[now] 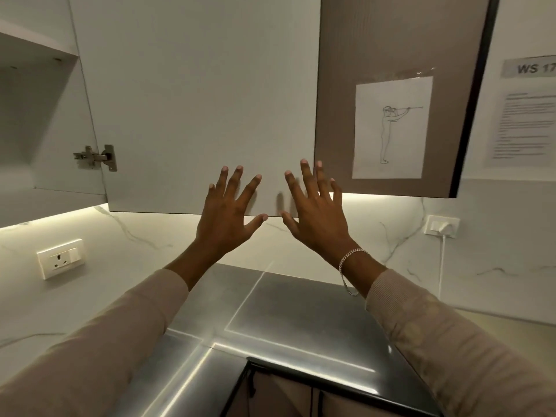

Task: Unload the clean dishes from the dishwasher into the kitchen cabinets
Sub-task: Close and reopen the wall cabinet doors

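White flat cabinet door [186, 100]: open.
Left hand [225, 216]: fingers spread, empty, at door's lower edge.
Right hand [316, 216]: fingers spread, empty.

Both hands are raised with fingers straight and spread, the left hand [230, 215] and the right hand [316, 218] side by side and apart. They are in front of the lower edge of a flat white cabinet door [195, 100] that stands swung open on a metal hinge [96, 158]; whether the fingertips touch it cannot be told. A silver chain bracelet [349, 263] hangs on the right wrist. To the right is a brown ribbed cabinet door [337, 85] with a taped white sheet bearing a line-drawn standing figure [392, 127], and below lies a brushed steel table [285, 320] against a white marble-patterned wall [180, 251] with a white socket [60, 258].
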